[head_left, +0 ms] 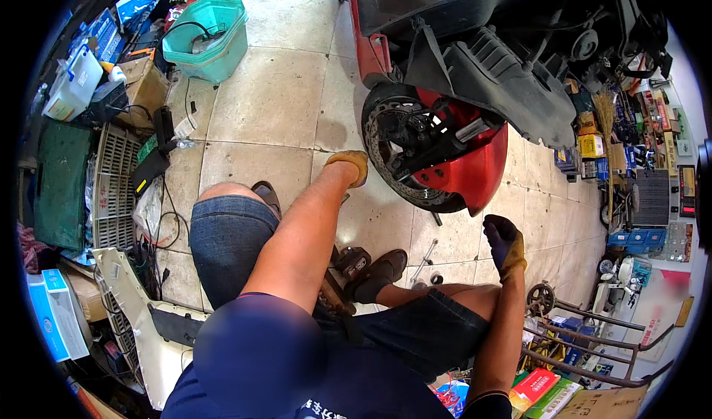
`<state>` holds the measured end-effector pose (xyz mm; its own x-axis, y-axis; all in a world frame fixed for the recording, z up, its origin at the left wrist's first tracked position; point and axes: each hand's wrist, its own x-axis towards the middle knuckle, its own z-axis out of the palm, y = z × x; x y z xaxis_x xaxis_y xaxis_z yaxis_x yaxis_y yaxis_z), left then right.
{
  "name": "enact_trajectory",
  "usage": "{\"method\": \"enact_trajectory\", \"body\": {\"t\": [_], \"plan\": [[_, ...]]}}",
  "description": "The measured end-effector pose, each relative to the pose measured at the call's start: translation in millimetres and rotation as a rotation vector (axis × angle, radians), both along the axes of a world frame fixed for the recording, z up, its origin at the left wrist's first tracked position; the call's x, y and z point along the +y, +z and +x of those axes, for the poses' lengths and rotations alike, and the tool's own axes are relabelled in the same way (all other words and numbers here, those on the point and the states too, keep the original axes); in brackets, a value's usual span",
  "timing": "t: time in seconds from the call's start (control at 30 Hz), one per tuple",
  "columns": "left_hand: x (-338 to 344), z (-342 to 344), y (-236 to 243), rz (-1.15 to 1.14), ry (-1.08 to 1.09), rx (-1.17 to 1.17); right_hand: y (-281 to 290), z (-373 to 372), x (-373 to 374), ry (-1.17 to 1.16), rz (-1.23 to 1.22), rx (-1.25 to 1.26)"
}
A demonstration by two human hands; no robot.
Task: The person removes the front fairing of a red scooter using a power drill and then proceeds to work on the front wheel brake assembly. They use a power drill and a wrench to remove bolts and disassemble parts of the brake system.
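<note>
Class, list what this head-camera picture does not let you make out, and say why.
All in the head view:
Left hand: fingertips hidden behind the hand itself; whether it holds anything is unclear.
Front wheel: partly covered by the red fender.
Red-and-black vehicle: cut off by the upper edge.
Small dark part on the floor: too small to identify.

from here i see a wide fisheye cam on the person's head, l. one of a side-by-side pair, aimed steeply down past their shirt (371, 385) & forearms (297, 233), v close, to the tiled floor (267, 107); front wheel (376, 152) a bit farther fwd, edges bowing twd the rim
</note>
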<state>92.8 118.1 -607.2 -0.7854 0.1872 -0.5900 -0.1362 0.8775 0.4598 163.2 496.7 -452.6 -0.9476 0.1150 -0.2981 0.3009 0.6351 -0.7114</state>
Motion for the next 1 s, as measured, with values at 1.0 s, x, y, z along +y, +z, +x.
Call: {"method": "enact_trajectory", "body": {"t": [1.0], "plan": [[35,-58,-109,1.396,1.116,-0.153,-44,-61,16,-0.087,0.246,-0.065]]}}
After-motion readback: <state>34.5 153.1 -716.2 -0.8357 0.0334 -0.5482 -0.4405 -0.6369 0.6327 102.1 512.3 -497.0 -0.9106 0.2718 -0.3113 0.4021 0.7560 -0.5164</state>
